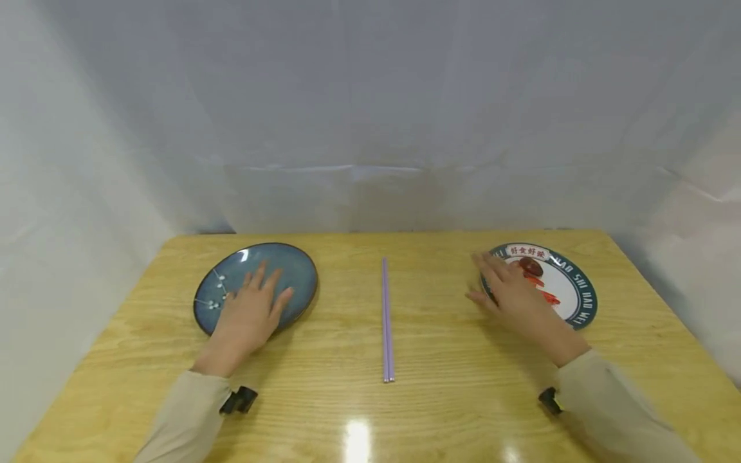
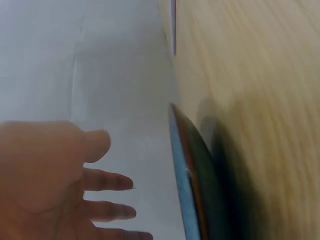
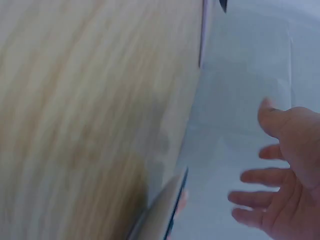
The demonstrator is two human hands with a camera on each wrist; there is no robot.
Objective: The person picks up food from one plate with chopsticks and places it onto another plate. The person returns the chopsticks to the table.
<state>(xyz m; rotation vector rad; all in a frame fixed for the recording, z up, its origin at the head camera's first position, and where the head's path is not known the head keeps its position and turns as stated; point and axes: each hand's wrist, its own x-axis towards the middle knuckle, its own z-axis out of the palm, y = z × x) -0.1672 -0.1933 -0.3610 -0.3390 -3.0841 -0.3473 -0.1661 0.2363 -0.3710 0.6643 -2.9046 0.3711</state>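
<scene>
My left hand (image 1: 247,316) hovers over a blue oval plate (image 1: 296,265) with a dark rim and small white blossoms. In the left wrist view, a gap shows between the fingers (image 2: 107,210) and the plate's edge (image 2: 182,175); they are spread and hold nothing. On the other side, my right hand (image 1: 517,301), slightly blurred, is above a white plate (image 1: 586,301) with a dark lettered border and a red food picture, and covers its left part. The right wrist view shows loosely extended fingers (image 3: 260,199), apart from that plate (image 3: 162,207).
Two lilac chopsticks (image 1: 387,321) lie side by side between the plates, pointing away from me. Everything rests on a wooden table (image 1: 324,411). Pale sheeting (image 1: 382,116) hangs behind the table's far edge and along both sides.
</scene>
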